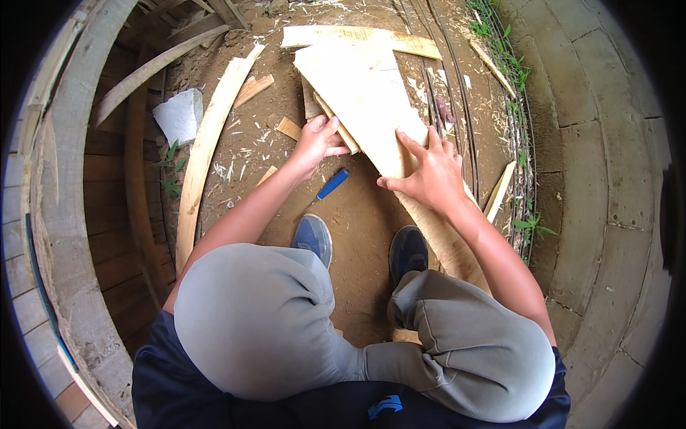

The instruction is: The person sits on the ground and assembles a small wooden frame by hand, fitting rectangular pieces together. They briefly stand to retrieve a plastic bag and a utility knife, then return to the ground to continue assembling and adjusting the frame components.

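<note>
A wide pale plank [364, 86] lies aslant in front of me, running from the far middle down beside my right leg. My right hand [432, 171] rests on its face, fingers spread, with the thumb near the plank's left edge. A narrow strip of wood [345, 136] sits along that left edge, partly under the plank. My left hand [314, 149] is closed at the near end of this strip, thumb above and fingers below; the exact grip is partly hidden. On the dirt between my hands and feet lies a blue-handled tool [333, 184] with a thin shaft, perhaps a screwdriver or chisel.
A long curved board [207, 150] lies at the left, near a whitish block [179, 116]. Another board [361, 37] crosses the far end. Dark cables or rods [468, 107] run along the right, before a concrete strip [600, 179]. Wood scraps [254, 91] and shavings litter the dirt.
</note>
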Demonstrator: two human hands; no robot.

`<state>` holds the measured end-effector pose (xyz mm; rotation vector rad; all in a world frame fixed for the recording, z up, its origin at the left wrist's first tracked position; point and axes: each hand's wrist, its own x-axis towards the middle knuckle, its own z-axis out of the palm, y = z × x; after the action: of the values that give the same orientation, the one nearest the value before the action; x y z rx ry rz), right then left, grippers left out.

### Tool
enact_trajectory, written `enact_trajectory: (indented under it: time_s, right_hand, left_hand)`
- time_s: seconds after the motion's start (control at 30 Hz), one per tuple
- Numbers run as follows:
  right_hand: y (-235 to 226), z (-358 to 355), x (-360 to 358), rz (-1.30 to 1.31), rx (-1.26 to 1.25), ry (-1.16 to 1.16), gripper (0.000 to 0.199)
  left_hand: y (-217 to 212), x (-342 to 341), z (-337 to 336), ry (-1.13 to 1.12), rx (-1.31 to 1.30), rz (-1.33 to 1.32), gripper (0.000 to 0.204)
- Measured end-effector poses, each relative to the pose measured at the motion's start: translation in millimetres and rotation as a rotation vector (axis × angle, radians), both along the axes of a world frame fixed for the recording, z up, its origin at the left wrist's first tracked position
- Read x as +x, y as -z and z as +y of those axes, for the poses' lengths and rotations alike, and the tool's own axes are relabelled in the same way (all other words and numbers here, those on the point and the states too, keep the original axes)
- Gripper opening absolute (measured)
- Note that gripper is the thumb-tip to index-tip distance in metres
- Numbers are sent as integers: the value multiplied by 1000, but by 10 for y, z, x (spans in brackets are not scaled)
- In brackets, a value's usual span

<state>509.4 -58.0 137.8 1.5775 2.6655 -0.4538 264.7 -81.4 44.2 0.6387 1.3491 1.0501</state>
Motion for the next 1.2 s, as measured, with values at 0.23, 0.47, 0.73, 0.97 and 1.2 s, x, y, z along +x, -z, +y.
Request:
enact_trajectory:
  time_s: [0.23, 0.47, 0.73, 0.97, 1.2]
  right_hand:
    - [-39, 53, -14, 17, -52, -5, 95]
    - [50, 69, 35, 23, -98, 8, 96]
    - [35, 64, 5, 18, -93, 12, 95]
    - [71, 65, 6, 26, -64, 10, 94]
    - [49, -27, -61, 30, 22, 31, 89]
  left_hand:
    - [56, 53, -57, -75, 41, -31, 42]
    - [-3, 58, -55, -60, 36, -143, 48]
    - [10, 38, -17, -120, 6, -249, 66]
    - [38, 68, 44, -38, -34, -30, 64]
    - [17, 11, 55, 10, -55, -87, 59]
